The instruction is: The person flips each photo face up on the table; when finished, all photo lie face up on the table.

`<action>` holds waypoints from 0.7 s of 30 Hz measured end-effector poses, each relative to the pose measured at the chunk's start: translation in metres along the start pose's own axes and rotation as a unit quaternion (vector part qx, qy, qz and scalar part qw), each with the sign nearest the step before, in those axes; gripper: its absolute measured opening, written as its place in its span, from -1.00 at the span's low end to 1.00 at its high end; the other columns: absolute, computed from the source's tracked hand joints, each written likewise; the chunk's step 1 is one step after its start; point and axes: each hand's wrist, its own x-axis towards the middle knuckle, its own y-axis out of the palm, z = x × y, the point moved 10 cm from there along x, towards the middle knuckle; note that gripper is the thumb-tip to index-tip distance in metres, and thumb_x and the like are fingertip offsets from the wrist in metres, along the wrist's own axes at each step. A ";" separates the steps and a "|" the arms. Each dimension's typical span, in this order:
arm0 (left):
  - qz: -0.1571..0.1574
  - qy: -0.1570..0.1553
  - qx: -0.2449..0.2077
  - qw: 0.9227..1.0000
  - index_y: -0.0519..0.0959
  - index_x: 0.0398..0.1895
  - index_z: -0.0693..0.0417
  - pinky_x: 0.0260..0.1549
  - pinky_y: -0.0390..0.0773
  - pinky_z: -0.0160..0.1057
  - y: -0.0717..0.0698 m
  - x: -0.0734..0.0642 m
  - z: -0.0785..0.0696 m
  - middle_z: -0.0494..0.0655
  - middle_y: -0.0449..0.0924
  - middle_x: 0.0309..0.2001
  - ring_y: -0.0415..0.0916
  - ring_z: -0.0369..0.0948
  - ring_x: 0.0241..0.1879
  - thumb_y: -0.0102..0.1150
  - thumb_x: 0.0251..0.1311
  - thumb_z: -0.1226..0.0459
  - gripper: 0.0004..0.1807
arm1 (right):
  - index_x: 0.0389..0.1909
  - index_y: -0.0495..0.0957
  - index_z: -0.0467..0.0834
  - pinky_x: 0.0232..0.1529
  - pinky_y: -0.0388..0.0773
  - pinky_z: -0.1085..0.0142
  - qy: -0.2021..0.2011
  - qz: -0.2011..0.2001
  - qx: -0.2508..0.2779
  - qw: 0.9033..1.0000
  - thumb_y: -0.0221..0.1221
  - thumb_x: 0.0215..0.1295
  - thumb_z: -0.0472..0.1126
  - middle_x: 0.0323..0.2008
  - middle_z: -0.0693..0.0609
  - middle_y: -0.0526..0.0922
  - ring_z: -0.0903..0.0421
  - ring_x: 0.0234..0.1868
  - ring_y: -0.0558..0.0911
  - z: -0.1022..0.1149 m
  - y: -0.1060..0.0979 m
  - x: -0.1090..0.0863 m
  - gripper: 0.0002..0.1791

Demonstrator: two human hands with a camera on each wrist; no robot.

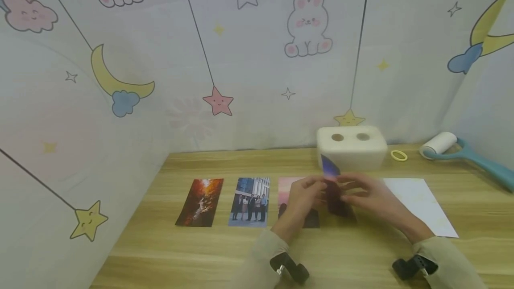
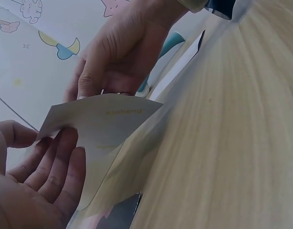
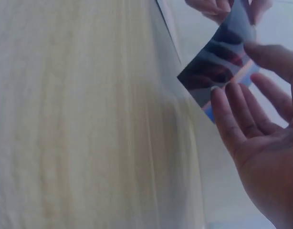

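A photo print (image 1: 331,168) with a blue-violet top and dark lower part stands tilted above the table between the two hands. My left hand (image 1: 303,197) holds it, fingers against its pale back in the left wrist view, thumb at its edge. On the glossy front, the fairly straight fingers of my right hand (image 3: 266,119) touch or nearly touch the surface, their reflections showing in it. Below the left hand lies a pink photo (image 1: 287,184), partly covered. Farther left are a photo of a group of people (image 1: 250,202) and a red-orange autumn photo (image 1: 201,202).
A white sheet (image 1: 419,204) lies right of the right hand. Behind stands a white box (image 1: 351,146) with two round holes. A yellow ring (image 1: 399,155) and a blue-handled lint roller (image 1: 441,144) lie at the back right. A patterned curtain (image 1: 257,66) hangs behind the table.
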 end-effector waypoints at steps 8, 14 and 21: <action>-0.013 0.001 -0.017 1.000 0.76 -0.10 0.28 -0.54 0.58 -0.35 -0.003 0.001 -0.002 -0.08 0.73 -0.43 0.60 -0.26 -0.56 0.30 0.21 0.41 -0.78 | 0.21 0.66 -0.25 0.00 0.61 0.38 0.069 -0.050 -0.076 0.993 0.38 0.41 -0.26 0.07 -0.15 0.76 0.12 -0.04 0.74 -0.016 -0.017 -0.004 -0.60; -0.019 -0.003 -0.023 1.000 0.77 -0.10 0.25 -0.60 0.49 -0.38 -0.005 0.002 -0.003 -0.07 0.72 -0.44 0.57 -0.26 -0.58 0.30 0.22 0.41 -0.79 | 0.22 0.68 -0.21 0.04 0.52 0.42 0.100 -0.074 -0.111 0.986 0.36 0.47 -0.16 0.11 -0.12 0.75 -0.04 0.09 0.68 -0.023 -0.029 -0.007 -0.61; -0.018 -0.015 -0.013 1.000 0.76 -0.04 0.17 -0.65 0.40 -0.40 -0.008 0.001 -0.002 0.04 0.75 -0.36 0.54 -0.30 -0.63 0.32 0.27 0.35 -0.77 | 0.29 0.63 -0.21 0.01 0.52 0.42 0.127 -0.083 -0.102 0.983 0.34 0.49 -0.10 0.15 -0.15 0.73 0.04 0.10 0.65 -0.031 -0.034 -0.009 -0.55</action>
